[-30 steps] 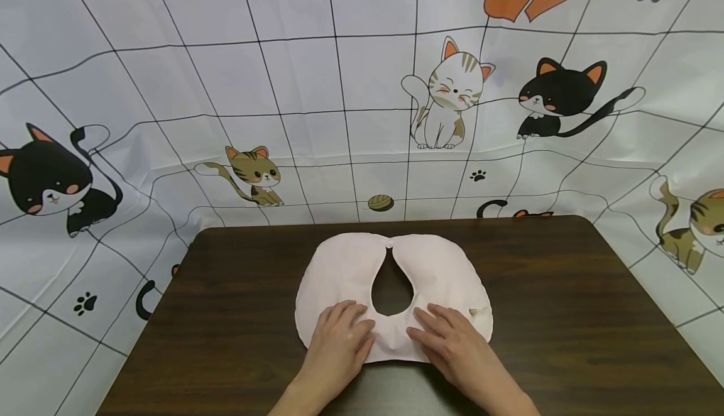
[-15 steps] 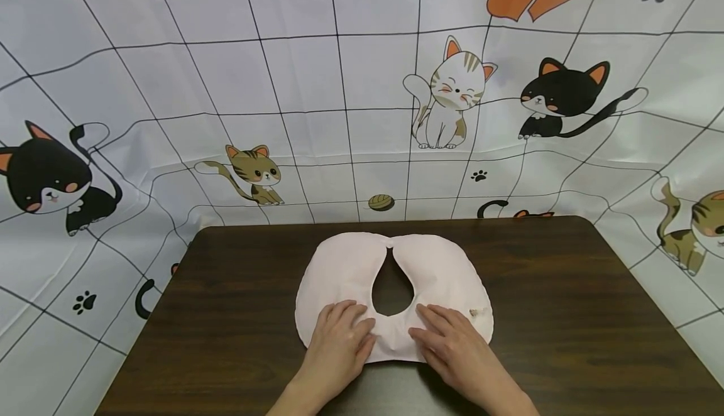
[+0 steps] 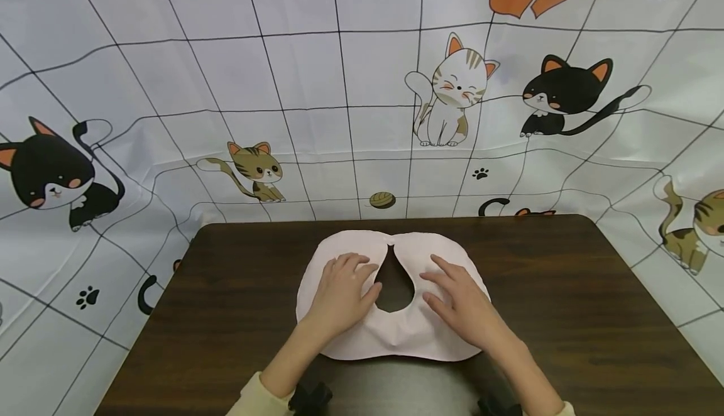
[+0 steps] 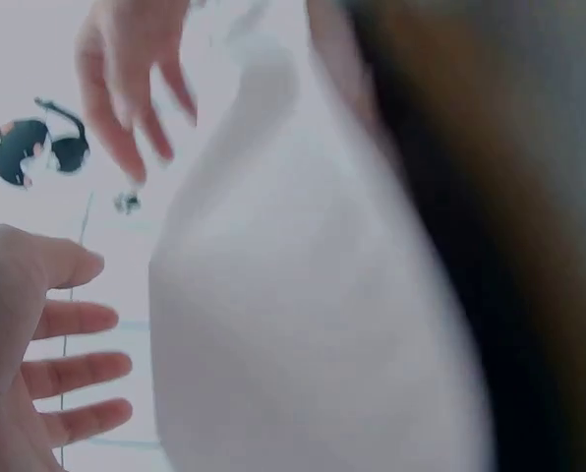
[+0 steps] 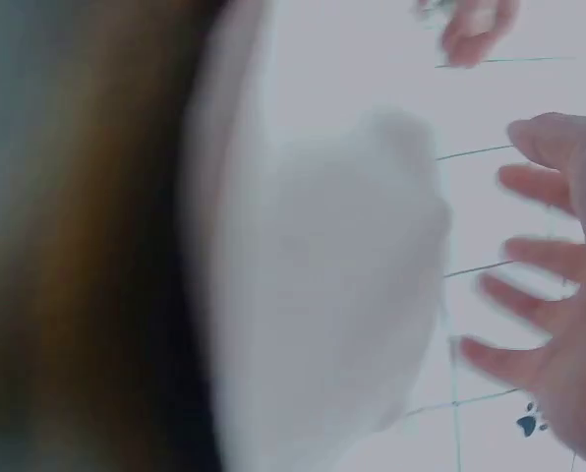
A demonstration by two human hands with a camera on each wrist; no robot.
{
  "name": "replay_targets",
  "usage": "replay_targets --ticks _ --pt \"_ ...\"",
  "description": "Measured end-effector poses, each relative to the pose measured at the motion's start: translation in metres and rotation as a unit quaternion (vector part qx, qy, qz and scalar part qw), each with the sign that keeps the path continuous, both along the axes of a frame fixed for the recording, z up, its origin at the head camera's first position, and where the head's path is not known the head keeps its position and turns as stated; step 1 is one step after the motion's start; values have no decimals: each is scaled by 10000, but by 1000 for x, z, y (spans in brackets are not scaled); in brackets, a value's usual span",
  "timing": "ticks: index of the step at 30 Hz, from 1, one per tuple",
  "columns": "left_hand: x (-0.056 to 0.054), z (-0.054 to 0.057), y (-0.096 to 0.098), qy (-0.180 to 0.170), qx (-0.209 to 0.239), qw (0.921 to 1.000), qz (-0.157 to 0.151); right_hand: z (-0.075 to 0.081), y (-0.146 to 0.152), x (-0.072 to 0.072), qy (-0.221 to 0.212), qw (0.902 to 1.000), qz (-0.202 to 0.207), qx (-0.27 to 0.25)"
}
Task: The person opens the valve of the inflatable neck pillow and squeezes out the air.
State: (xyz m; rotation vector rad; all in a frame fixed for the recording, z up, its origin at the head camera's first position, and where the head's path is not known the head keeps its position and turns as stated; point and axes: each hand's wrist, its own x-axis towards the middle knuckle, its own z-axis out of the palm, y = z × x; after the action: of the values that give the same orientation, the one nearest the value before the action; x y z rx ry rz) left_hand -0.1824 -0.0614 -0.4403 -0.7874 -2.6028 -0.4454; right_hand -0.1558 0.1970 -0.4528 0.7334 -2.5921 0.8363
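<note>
A pale pink U-shaped neck pillow point(image 3: 393, 337) lies on the brown table, its two ends meeting at the far side around a teardrop hole. Over its left arm is my left hand point(image 3: 345, 290), fingers spread and slightly bent. My right hand point(image 3: 460, 300) hovers over the other arm with its fingers apart. In the left wrist view a gap shows between the left hand point(image 4: 37, 344) and the pillow point(image 4: 283, 275). The right wrist view likewise has the right hand's fingers point(image 5: 534, 258) apart from the fabric. Neither hand holds anything.
The dark wood-grain table point(image 3: 226, 315) extends to both sides of the pillow. Behind it hangs a white grid-patterned sheet point(image 3: 305, 70) printed with cats. Black straps or mounts point(image 3: 311, 397) sit at the wrists, below pale yellow sleeves point(image 3: 260, 397).
Both hands have lifted off the pillow's near part and moved forward over its arms. The pillow keeps its place, and more of the forearms and sleeves now shows.
</note>
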Motion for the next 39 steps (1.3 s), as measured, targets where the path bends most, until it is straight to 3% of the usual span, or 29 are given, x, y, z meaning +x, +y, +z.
replay_targets --ticks 4,9,18,22,27,33,39 --pt "-33 12 -4 -96 -311 9994 146 21 -2 -20 -673 9975 -160 -122" --pt "-63 19 -8 -436 -508 9971 361 36 -3 -44 -930 9945 -457 167" --pt "-96 19 -6 -1509 -279 9855 721 19 -5 -91 -1212 9816 -910 1158" --pt "-102 11 -7 -1750 -518 9798 817 16 -7 -102 -1380 9757 -1022 1364" --pt "-98 2 -6 -1951 -742 9743 851 6 -9 -107 -1679 9686 -1051 1501" --pt "-93 -3 -4 -1821 -851 9757 868 -12 -10 -106 -1750 9622 -1178 1723" --pt "-88 -7 -2 -1848 -882 9758 773 -17 -10 -100 -1700 9632 -1222 1686"
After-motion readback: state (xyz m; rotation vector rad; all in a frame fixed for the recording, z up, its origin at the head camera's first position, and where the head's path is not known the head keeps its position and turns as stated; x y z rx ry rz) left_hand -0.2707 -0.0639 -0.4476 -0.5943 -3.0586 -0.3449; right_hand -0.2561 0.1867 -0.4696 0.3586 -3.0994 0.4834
